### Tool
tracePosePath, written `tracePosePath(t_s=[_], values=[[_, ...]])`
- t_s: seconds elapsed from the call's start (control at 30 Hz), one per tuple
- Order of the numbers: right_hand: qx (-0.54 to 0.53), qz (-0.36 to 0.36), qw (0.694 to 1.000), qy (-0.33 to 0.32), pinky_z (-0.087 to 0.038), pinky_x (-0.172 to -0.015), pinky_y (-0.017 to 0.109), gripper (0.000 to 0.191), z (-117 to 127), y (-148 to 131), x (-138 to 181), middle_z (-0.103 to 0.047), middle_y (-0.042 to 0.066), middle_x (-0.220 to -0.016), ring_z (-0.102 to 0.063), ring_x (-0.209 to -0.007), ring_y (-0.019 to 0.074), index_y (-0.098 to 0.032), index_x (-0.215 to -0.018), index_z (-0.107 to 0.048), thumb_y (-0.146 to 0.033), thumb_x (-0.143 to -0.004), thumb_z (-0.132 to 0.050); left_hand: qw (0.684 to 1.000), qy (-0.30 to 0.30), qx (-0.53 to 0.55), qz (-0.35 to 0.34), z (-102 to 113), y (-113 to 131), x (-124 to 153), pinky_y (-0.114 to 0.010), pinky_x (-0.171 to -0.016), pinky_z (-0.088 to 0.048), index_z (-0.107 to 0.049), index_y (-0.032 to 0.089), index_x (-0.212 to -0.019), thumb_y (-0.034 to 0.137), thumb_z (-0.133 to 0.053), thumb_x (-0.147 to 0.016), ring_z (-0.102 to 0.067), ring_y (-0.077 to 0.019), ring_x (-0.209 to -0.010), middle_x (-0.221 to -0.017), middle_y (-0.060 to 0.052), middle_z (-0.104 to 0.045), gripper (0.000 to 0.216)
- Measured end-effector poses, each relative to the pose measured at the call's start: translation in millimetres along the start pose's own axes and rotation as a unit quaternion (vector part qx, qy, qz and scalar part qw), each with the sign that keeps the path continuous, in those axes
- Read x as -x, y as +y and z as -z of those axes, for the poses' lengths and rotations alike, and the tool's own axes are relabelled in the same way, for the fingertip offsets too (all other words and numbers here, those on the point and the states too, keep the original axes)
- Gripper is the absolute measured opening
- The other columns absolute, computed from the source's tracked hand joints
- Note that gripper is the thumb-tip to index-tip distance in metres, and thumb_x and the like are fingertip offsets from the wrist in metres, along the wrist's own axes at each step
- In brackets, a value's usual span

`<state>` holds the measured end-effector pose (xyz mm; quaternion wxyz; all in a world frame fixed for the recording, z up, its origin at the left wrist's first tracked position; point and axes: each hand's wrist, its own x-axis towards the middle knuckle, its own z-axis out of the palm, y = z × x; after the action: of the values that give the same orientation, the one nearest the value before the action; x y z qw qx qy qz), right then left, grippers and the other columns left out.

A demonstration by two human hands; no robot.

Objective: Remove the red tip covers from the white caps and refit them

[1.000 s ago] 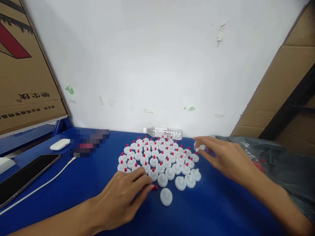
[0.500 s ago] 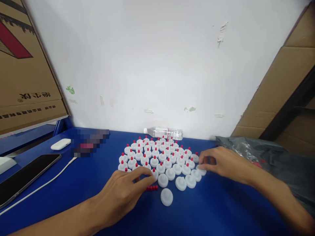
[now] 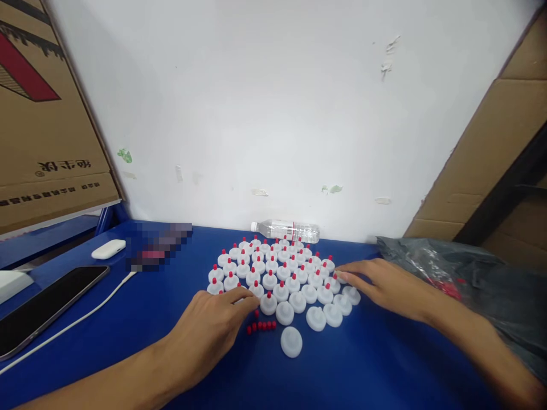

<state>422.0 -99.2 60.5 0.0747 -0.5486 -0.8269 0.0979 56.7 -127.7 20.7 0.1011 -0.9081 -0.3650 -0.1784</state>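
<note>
Several white plastic caps (image 3: 273, 272), most with a red tip, stand packed together on the blue table (image 3: 363, 364). One white cap (image 3: 291, 341) without a tip lies apart at the front. A short row of loose red tips (image 3: 261, 327) lies beside my left hand (image 3: 211, 330), whose fingers curl with their tips near the front caps. My right hand (image 3: 384, 285) rests at the cluster's right edge, fingers stretched out over the caps there, next to a white cap (image 3: 351, 295).
A clear water bottle (image 3: 285, 230) lies against the white wall. A phone (image 3: 43, 307), a white cable (image 3: 85, 319) and a white earbud case (image 3: 108, 249) lie at left. Cardboard boxes stand on both sides. A dark plastic bag (image 3: 461, 273) sits at right.
My right hand came from the back right down to the cluster's right edge and set a white cap there. My left hand drew back slightly, uncovering the row of red tips.
</note>
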Motion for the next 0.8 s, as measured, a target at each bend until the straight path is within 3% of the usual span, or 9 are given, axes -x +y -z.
tracePosePath(t_s=[0.13,0.23,0.33,0.53,0.63,0.8], values=[[0.028,-0.008,0.998,0.059,-0.050,-0.098,0.046,0.051,4.1,-0.3,-1.0,-0.073,0.006,-0.126,-0.068,-0.113,0.0300,-0.026,-0.122,-0.070,-0.056,-0.106,-0.033,0.998,-0.060,-0.015,0.029,3.7,1.4,-3.1,-0.020,-0.052,-0.045,-0.069,0.026,-0.110,0.005,-0.050,-0.095,-0.072,-0.0153,-0.068,-0.102,-0.002,-0.074,0.032],[0.067,-0.025,0.988,0.136,-0.053,-0.082,0.042,0.040,6.2,-2.2,-0.5,-0.075,0.004,-0.111,-0.071,-0.092,0.0260,-0.028,-0.112,-0.069,-0.057,-0.102,-0.043,0.992,-0.108,-0.035,0.056,5.4,2.4,-6.1,-0.022,-0.052,-0.044,-0.069,0.029,-0.113,0.008,-0.052,-0.096,-0.073,-0.0176,-0.071,-0.111,-0.002,-0.073,0.032],[0.089,-0.006,0.978,0.190,-0.051,-0.073,0.037,0.030,5.4,-6.6,0.2,-0.071,0.004,-0.105,-0.068,-0.078,0.0212,-0.028,-0.109,-0.065,-0.049,-0.102,-0.046,0.985,-0.153,-0.035,0.077,7.0,4.3,-8.4,-0.024,-0.055,-0.044,-0.068,0.027,-0.113,0.009,-0.049,-0.099,-0.075,-0.0206,-0.078,-0.107,-0.003,-0.073,0.030],[0.083,0.092,0.966,0.225,-0.053,-0.080,0.036,0.026,0.8,-17.4,0.8,-0.068,0.004,-0.116,-0.071,-0.090,0.0204,-0.028,-0.121,-0.059,-0.035,-0.107,-0.039,0.977,-0.199,0.006,0.080,8.4,7.9,-11.2,-0.029,-0.060,-0.047,-0.067,0.024,-0.109,0.015,-0.046,-0.105,-0.076,-0.0249,-0.084,-0.099,-0.003,-0.074,0.023],[0.091,0.143,0.948,0.268,-0.053,-0.087,0.037,0.024,-1.9,-27.2,1.3,-0.071,0.004,-0.116,-0.070,-0.103,0.0219,-0.026,-0.127,-0.056,-0.032,-0.108,-0.042,0.983,-0.161,0.007,0.088,8.7,8.5,-9.8,-0.031,-0.060,-0.046,-0.067,0.024,-0.109,0.024,-0.045,-0.106,-0.076,-0.0266,-0.084,-0.095,-0.003,-0.074,0.022],[0.100,0.241,0.901,0.347,-0.054,-0.087,0.034,0.025,-15.2,-63.0,2.2,-0.075,0.005,-0.111,-0.072,-0.097,0.0200,-0.019,-0.126,-0.055,-0.029,-0.103,-0.058,0.998,0.013,0.030,0.049,11.6,10.7,-5.0,-0.032,-0.058,-0.046,-0.052,0.028,-0.130,0.035,-0.045,-0.106,-0.075,-0.0246,-0.078,-0.104,-0.002,-0.072,0.026]])
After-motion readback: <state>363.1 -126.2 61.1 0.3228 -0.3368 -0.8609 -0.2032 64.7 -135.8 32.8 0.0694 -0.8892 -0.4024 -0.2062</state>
